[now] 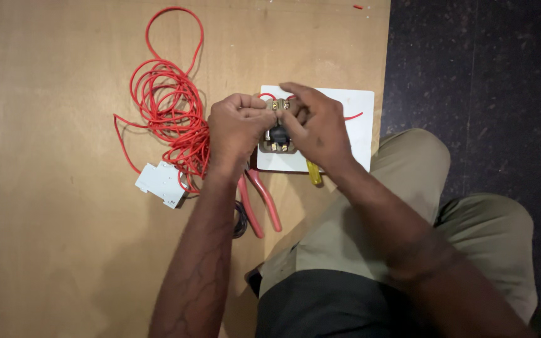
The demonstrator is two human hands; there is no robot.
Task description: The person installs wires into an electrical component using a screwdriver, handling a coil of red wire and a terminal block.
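Nearest the camera, at 6 o'clock, the person's lap in olive trousers [408, 206] is seen, with both forearms reaching toward 12 o'clock. The left hand [238, 128] is curled tightly around one side of a small electrical component [278, 133] with brass terminals and a dark centre, and the right hand [317, 125] is closed on its other side, fingertips pressed at the top terminals; the component is held between both hands just above a white board [355, 119] lying on the plywood desk [64, 250]. Just beneath the hands, at 6 o'clock of the component, red-handled pliers [261, 203] are laid, and a yellow tool handle [314, 173] is partly hidden under the right wrist. At 9 o'clock of the pliers a white plastic fitting [159, 183] is found, touching the tangled red wire [170, 106], which is spread toward 11 o'clock. A short red wire end appears to be led into the component, though its seating cannot be made out. As a judgement, the wire could be pulled out of its terminal if the tangled coil is snagged, and the component could be dropped if either grip is loosened.
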